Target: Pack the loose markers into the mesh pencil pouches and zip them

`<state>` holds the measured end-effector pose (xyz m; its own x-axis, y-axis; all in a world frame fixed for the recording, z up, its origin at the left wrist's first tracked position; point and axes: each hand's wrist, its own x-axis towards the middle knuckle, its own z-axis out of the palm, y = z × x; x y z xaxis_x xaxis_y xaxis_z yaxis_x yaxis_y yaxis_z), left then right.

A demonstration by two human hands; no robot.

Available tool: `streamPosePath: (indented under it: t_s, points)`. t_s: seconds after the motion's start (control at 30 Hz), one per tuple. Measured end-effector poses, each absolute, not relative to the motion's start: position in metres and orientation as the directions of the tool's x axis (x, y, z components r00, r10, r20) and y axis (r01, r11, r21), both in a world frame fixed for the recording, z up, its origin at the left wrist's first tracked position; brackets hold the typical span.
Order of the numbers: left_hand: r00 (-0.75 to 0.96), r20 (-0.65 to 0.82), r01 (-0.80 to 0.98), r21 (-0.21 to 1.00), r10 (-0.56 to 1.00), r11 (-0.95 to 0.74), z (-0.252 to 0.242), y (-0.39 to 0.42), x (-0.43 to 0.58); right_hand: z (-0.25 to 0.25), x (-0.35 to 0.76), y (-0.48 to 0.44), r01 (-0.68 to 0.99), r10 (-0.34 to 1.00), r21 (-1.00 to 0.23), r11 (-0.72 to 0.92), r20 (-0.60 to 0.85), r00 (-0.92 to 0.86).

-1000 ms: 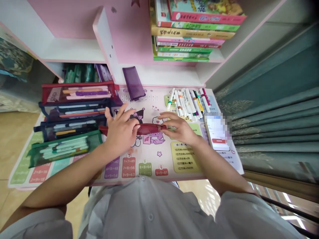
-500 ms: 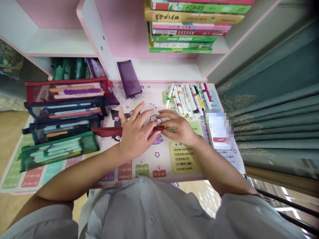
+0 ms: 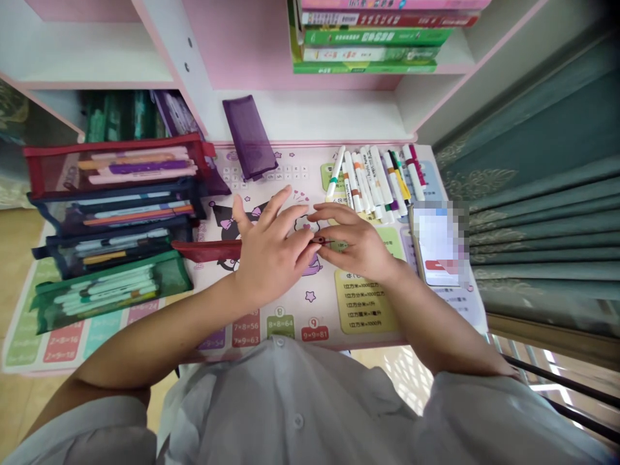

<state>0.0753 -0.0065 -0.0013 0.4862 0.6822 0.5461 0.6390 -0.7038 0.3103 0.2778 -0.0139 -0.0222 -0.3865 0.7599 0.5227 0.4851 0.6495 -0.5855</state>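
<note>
A dark red mesh pencil pouch (image 3: pixel 206 250) lies flat on the printed desk mat (image 3: pixel 290 316). My left hand (image 3: pixel 271 248) rests on its right part, fingers stretched out and spread, pressing it down. My right hand (image 3: pixel 356 242) pinches the pouch's right end, at the zipper, between thumb and fingers. The part of the pouch under my left hand is hidden.
Several filled mesh pencil pouches (image 3: pixel 111 213) are stacked at the left. A purple pouch (image 3: pixel 249 135) lies at the back. Several markers (image 3: pixel 378 177) lie in a row at the back right, a phone (image 3: pixel 438 248) beside them. Books (image 3: pixel 368 35) fill the shelf above.
My left hand has slid right along the red pouch toward my right hand, uncovering the pouch's left end. The view has shifted slightly.
</note>
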Motion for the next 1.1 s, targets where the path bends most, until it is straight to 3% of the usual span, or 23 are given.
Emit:
streamPosePath:
  t_s: [0.27,0.43,0.6,1.1]
  points:
    - [0.549,0.582,0.584,0.247,0.6,-0.773,0.002,-0.002,0.073,-0.02,0.278,-0.014,0.47,0.786,-0.631,0.618,0.499,-0.364]
    - [0.476,0.531,0.613,0.371,0.701,-0.697,0.007,-0.007,0.078,-0.021,0.277,-0.016,0.446,0.786,-0.647,0.619,0.507,-0.355]
    - [0.448,0.373,0.642,0.499,0.813,-0.582,0.013,-0.007,0.072,-0.02,0.279,-0.016,0.461,0.817,-0.674,0.577,0.471,-0.333]
    - [0.472,0.297,0.669,0.492,0.83,-0.557,0.014,-0.004,0.066,-0.021,0.282,-0.014,0.469,0.825,-0.679,0.565,0.458,-0.331]
